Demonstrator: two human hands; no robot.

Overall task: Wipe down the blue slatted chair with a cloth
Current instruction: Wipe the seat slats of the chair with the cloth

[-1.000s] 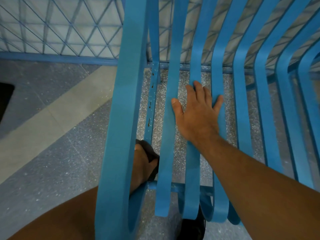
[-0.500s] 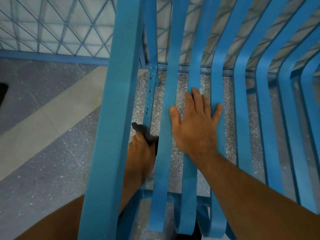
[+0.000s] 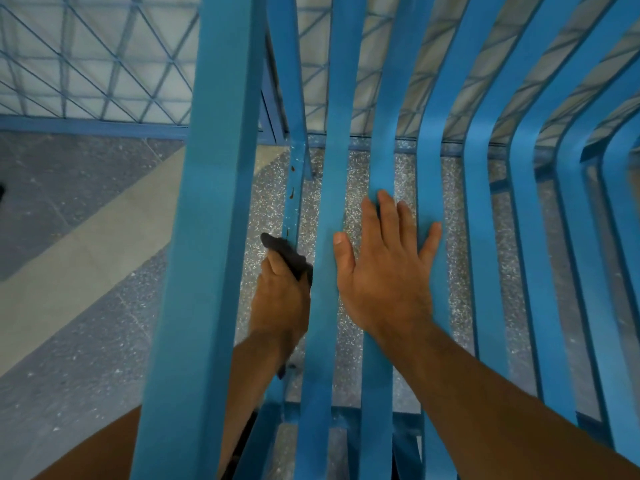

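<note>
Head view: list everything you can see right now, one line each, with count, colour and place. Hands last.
chair: one, blue, curved slats filling centre and right
armrest: one, blue, wide bar left of the slats
cloth: one, dark, against a thin rail under the armrest
floor: grey speckled with a pale diagonal band
lattice screen: one, blue lines on white, top left
left hand: one, gripping the cloth
right hand: one, flat and open on the seat slats
</note>
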